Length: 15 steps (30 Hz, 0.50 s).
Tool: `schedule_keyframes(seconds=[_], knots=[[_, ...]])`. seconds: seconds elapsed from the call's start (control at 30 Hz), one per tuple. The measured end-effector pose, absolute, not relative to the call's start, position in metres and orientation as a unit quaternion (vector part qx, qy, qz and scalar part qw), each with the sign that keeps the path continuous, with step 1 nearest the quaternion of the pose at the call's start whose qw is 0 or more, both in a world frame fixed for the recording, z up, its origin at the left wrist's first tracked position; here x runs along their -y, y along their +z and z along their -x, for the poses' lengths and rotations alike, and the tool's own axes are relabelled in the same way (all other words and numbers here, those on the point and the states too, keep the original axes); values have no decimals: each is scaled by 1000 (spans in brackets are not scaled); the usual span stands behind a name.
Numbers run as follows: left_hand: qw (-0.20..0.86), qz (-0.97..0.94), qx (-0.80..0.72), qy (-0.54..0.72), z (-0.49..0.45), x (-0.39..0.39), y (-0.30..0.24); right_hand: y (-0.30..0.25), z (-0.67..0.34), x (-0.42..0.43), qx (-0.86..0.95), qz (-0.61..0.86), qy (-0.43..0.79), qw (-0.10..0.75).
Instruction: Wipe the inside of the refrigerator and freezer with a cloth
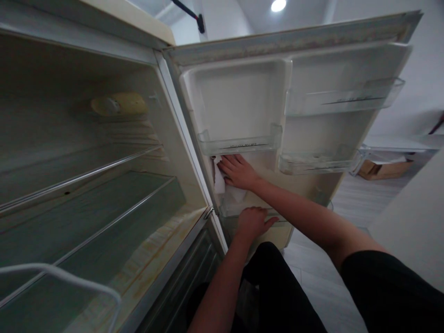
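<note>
The refrigerator door [239, 101] stands wide open in front of me. My right hand [239, 172] reaches below a clear door shelf [243, 144], pressing a white paper towel [219, 179] against the door's inner face near the hinge side. Part of the towel hangs out past my fingers. Lower down, my left hand [255, 223] is curled over the rim of the lower door shelf [229, 217], its thumb pointing right. The tips of its fingers are hidden behind that rim.
On the left is the refrigerator interior with a glass shelf [104, 199], stained lower ledge [138, 277] and yellowed lamp housing [120, 104]. A white curved rod or cable [69, 280] crosses the lower left. A cardboard box [385, 169] sits at the right.
</note>
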<state>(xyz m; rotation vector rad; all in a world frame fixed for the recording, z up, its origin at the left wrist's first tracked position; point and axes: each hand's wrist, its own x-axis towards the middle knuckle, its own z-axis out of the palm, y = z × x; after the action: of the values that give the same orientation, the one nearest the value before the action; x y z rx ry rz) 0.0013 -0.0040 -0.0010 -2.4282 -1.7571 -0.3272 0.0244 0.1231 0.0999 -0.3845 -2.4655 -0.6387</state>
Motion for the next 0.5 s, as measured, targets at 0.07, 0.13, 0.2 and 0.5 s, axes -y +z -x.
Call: schedule_keyframes(seconds=[0.07,0.13,0.2,0.5], knots=[[62,804,580,-111,-1,4,-1,104,-26,-123,917,166,-230,279],[59,808,576,-110,-1,5,0,104,-36,-122,913,181,-231,283],[58,811,572,-108,0,5,0,99,-49,-120,903,213,-231,294],[67,813,569,-108,3,6,0,57,-66,-107,813,376,-194,399]])
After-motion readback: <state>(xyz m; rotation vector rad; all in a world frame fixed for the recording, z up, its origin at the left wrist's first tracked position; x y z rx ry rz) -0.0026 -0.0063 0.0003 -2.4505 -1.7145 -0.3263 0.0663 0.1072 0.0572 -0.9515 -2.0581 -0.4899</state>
